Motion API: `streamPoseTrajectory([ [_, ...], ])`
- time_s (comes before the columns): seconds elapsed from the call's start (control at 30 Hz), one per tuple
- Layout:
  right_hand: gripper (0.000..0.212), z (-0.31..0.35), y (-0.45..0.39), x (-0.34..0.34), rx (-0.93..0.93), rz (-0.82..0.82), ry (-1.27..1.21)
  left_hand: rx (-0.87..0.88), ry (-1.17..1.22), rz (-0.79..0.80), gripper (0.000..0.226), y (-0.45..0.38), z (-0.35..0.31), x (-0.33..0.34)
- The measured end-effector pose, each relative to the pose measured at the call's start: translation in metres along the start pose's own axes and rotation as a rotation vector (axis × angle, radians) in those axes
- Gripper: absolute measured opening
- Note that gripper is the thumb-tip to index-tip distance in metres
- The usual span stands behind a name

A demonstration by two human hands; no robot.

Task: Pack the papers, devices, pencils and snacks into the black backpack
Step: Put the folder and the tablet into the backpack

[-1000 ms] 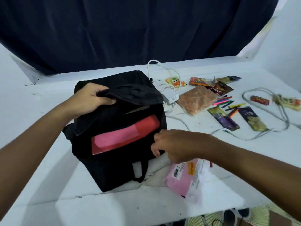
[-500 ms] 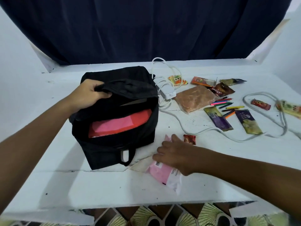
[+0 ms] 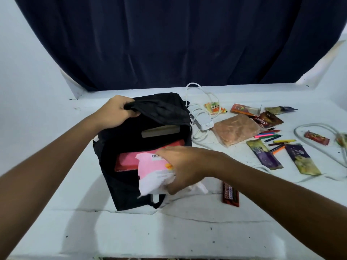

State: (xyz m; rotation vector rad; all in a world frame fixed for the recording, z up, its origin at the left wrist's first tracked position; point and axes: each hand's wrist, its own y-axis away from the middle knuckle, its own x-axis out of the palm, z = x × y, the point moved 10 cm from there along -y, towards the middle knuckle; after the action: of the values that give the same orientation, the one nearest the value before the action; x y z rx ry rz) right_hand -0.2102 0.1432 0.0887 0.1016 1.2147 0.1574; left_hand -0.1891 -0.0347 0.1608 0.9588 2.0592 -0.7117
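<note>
Moved: right hand (image 3: 185, 168) lifted pink-white packet (image 3: 154, 171) from table (image 3: 131, 231) to backpack (image 3: 131, 188) mouth, fingers curled gripping it.
Left hand (image 3: 117, 112): pinches flap (image 3: 159, 109) up.
Room: red folder (image 3: 127, 161) fills the front edge.

Curtained (image 3: 169, 44) white-walled home corner

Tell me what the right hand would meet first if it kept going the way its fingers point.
The right hand, gripping the pink-and-white packet, points left over the open mouth of the black backpack. It would likely first meet the red-pink folder inside, though depth is unclear.
</note>
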Motion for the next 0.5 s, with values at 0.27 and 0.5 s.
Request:
streamPoseTrajectory([
  [0.27,0.074,-0.042,-0.075,-0.026,0.356,-0.273,-0.145,0.122,-0.173,-0.105,0.011,-0.036,-0.024,-0.044],
  [0.5,0.063,-0.073,-0.140,-0.038,0.554,-0.356,-0.002,0.172,-0.124,-0.103,0.030,-0.062,-0.043,-0.064],
])
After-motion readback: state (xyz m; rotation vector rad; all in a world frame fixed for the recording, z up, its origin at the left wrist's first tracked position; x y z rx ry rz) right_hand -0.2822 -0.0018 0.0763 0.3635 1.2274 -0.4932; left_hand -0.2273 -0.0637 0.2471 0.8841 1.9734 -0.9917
